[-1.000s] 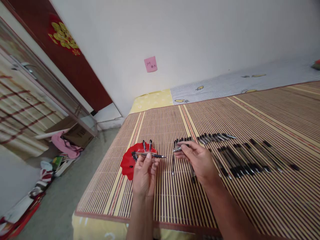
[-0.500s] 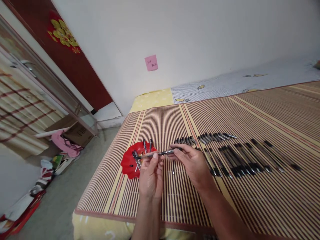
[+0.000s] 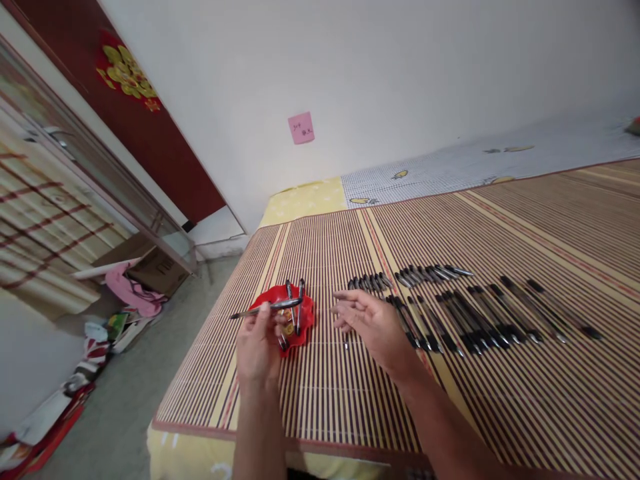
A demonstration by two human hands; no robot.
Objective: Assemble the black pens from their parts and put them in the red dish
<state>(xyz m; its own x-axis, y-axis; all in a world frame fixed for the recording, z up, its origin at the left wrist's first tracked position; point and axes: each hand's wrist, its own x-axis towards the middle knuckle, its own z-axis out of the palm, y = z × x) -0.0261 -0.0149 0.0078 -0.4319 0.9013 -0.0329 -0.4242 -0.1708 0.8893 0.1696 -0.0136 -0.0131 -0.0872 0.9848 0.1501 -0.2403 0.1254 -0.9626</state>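
Note:
My left hand (image 3: 259, 347) pinches a capped pen (image 3: 287, 303), held level with its dark capped end pointing right. Below and behind it is a red scalloped plate (image 3: 306, 327) with a few pens in it, partly hidden by my hand. My right hand (image 3: 377, 327) hovers over the mat with fingers apart and nothing in them. Just right of that hand lies a row of pen barrels without caps (image 3: 460, 323), side by side. Above them, a row of loose pen caps (image 3: 370, 281) continues to the right. A small shiny piece (image 3: 346, 345) lies left of my right hand.
A striped bamboo mat (image 3: 310, 413) covers the bed. Behind it are a white wall with a pink note (image 3: 301, 128) and patterned bedding (image 3: 425, 177). On the floor to the left stand a cardboard box (image 3: 163, 270) and assorted clutter.
My right hand has let go of the pen, and its fingers have spread. My left hand has moved left with the pen over the red plate.

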